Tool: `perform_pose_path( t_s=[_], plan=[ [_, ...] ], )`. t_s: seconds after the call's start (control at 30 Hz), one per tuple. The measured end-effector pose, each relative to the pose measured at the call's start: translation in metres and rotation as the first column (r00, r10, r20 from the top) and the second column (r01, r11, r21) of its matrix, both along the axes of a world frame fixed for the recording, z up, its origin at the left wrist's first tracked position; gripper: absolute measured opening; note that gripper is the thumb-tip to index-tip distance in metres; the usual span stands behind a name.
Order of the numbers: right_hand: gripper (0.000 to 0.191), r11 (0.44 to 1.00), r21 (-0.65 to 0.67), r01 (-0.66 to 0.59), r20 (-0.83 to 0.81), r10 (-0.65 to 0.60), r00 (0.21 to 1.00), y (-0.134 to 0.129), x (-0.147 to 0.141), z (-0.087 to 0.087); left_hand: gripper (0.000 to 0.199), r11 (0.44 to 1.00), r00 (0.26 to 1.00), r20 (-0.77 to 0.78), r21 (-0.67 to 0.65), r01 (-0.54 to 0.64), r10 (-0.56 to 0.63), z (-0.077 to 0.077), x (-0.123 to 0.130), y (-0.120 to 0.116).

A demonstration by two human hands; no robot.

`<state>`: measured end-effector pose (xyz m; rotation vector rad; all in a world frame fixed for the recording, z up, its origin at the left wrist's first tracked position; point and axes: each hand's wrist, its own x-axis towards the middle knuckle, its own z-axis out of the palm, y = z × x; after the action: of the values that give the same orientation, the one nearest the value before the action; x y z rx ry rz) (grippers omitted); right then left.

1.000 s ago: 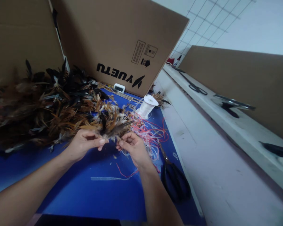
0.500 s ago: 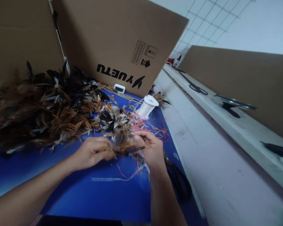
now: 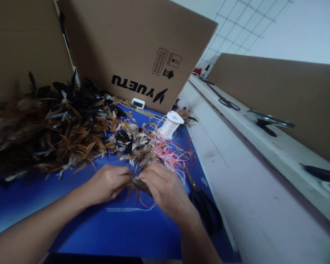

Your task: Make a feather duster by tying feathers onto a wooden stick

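While a tall brown cardboard box (image 3: pixel 143 44) stands along the far side like a wall, probably to keep loose plumage from drifting off, the blue table (image 3: pixel 121 234) before it carries everything handled. A broad heap of brown, black and whitish feathers (image 3: pixel 71 128) fills its far left, seemingly put there to be within the left arm's reach.

Far right of the hands sprawls a tangle of pink and white string (image 3: pixel 170 156), which looks apt to snag fingers or plumes. Black-handled scissors (image 3: pixel 206 207) lie just right of the right forearm, presumably for easy pick-up.

Near the middle, the left hand (image 3: pixel 110 183) and right hand (image 3: pixel 165 187) almost meet. Behind the tangle stands a white spool (image 3: pixel 171 124).

Between the hands, just above the table, is a small brown feather tuft (image 3: pixel 139 185); each grip is pinched on it, likely because so soft a piece needs fingertip steadying. A translucent flat strip (image 3: pixel 126 210) lies on the near side, below the tuft.
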<state>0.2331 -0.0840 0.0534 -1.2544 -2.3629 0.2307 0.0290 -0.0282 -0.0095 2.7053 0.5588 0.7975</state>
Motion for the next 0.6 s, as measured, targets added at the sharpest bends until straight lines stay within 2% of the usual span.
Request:
perform_pose_path(
  t_s=[0.3,0.6],
  plan=[
    [0.019,1.0,-0.004,0.002,0.122,-0.001,0.993,-0.005,0.001,-0.009,0.019,0.996,1.0,-0.016,0.092,0.0,0.002,-0.001,0.003,-0.002],
    [0.012,1.0,0.014,-0.007,0.228,0.003,0.974,-0.007,-0.004,-0.011,0.021,0.996,0.999,-0.032,0.093,0.01,-0.008,-0.001,0.003,-0.002]
  ],
)
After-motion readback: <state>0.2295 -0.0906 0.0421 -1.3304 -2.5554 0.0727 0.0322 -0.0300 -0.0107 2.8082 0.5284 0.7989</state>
